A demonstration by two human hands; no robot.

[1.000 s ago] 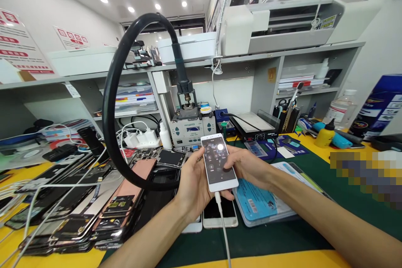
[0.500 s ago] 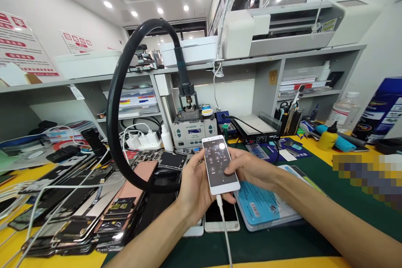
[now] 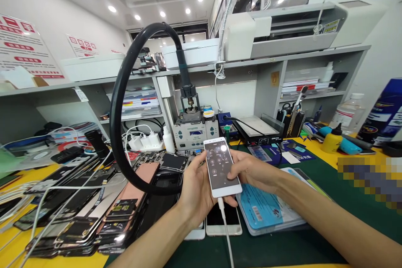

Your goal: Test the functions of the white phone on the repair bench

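A white smartphone with its screen lit and round icons showing is held up in front of me. My left hand wraps round its left side and back. From the right, my right hand grips the phone's edge, its thumb over the lower right of the screen and its other fingers partly hidden behind. A white charging cable is plugged into the bottom end and runs down toward me. Beneath the hands, a second white-framed phone lies on the dark green mat.
Stacked phone parts and loose white cables crowd the left. A thick black hose arches from the hot-air station. A blue-and-white package lies right of the phones. A yellow bottle stands farther right, below a shelf.
The view has shifted slightly, so everything sits a little lower and to the right. Both hands keep the same hold on the smartphone, with the right thumb still over the screen.
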